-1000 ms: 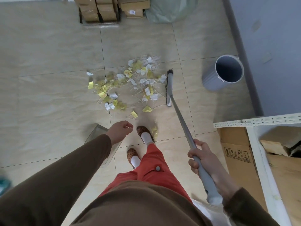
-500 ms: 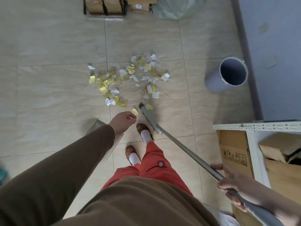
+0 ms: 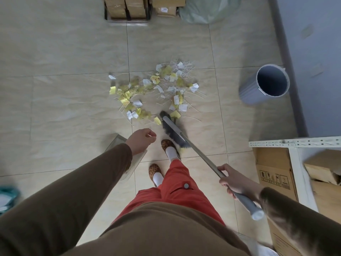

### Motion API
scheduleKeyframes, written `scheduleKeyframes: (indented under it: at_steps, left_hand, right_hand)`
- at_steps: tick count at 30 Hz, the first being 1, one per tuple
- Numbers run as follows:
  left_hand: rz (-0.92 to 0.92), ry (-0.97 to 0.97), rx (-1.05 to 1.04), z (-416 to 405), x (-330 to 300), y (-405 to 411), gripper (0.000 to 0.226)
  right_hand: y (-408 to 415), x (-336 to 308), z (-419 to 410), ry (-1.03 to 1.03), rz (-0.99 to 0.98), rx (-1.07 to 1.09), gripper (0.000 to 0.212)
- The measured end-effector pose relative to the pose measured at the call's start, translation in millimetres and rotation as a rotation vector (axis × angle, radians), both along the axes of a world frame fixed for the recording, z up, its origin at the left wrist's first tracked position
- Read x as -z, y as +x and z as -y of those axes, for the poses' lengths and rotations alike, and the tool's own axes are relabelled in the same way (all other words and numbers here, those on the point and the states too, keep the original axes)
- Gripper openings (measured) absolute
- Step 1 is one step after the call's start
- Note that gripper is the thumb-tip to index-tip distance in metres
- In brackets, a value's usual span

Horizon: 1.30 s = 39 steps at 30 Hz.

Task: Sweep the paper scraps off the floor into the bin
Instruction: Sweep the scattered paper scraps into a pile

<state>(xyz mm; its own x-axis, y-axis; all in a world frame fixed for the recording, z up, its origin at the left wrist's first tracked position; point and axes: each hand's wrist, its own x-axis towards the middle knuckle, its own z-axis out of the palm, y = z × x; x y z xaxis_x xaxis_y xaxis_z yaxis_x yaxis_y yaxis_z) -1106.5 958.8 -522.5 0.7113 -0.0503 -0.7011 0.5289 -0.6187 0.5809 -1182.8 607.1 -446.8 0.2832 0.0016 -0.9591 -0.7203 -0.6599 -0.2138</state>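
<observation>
A pile of yellow and white paper scraps with thin white strips lies on the tiled floor ahead of my feet. A grey round bin stands upright to the right of the pile, by the blue wall. My right hand grips the grey handle of a broom; the broom head rests on the floor at the pile's near edge, beside my front foot. My left hand has its fingers curled over a clear dustpan that hangs below the wrist; the dustpan's handle is hidden in the fist.
Cardboard boxes and a pale green bag line the far side. A white metal shelf frame with a cardboard box stands close on my right. Something teal lies at the left edge.
The broom head swung from the pile's right side round to its near edge by my foot. My right hand moved back and then forward along with the handle. My left hand barely moved.
</observation>
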Motion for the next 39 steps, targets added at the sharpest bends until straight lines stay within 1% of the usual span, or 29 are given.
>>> scheduleKeyframes:
  at_steps: [4,9,15,17,20,23,25,29,31,34,37,39]
  left_hand:
    - [-0.014,0.008,0.017,-6.3,2.3,-9.7,0.023]
    - [-0.020,-0.001,0.026,-4.2,2.9,-14.6,0.021]
    - [-0.006,-0.015,-0.006,-8.4,-2.3,-2.2,0.019]
    - [-0.012,-0.008,-0.017,-8.6,-3.8,2.3,0.018]
    - [0.003,-0.001,-0.022,-5.8,-4.9,9.3,0.013]
    - [-0.005,-0.009,-0.043,3.3,-6.2,14.8,0.016]
    - [-0.006,-0.008,-0.045,12.6,-6.4,17.1,0.018]
    - [-0.003,0.022,-0.068,35.5,-4.8,19.5,0.013]
    - [-0.011,0.030,-0.110,48.2,-2.7,21.9,0.012]
    - [-0.031,0.039,-0.170,68.9,-2.7,26.2,0.015]
    - [-0.052,0.026,-0.237,95.8,-4.0,29.8,0.010]
    - [-0.045,0.026,-0.253,117.4,-5.9,34.2,0.008]
  right_hand:
    - [-10.9,4.6,4.1,-0.027,0.036,-0.048,0.039]
    - [-22.8,0.4,1.3,-0.048,0.145,-0.154,0.032]
    - [-34.0,-26.7,7.9,-0.047,0.228,-0.147,0.039]
    - [-26.8,-43.1,14.8,-0.010,0.204,-0.119,0.039]
    - [-1.5,-77.8,27.5,0.093,0.106,-0.047,0.039]
    - [28.0,-108.9,41.0,0.163,-0.001,-0.016,0.040]
    - [47.6,-116.2,49.8,0.175,-0.072,-0.022,0.039]
    - [96.0,-92.2,70.8,0.150,-0.199,0.007,0.040]
    - [131.4,-70.8,85.1,0.115,-0.235,-0.072,0.039]
    - [188.4,-52.8,101.9,0.058,-0.188,-0.237,0.038]
    - [232.9,-51.4,115.5,0.029,-0.052,-0.328,0.033]
    - [252.3,-50.5,122.7,0.006,0.046,-0.389,0.036]
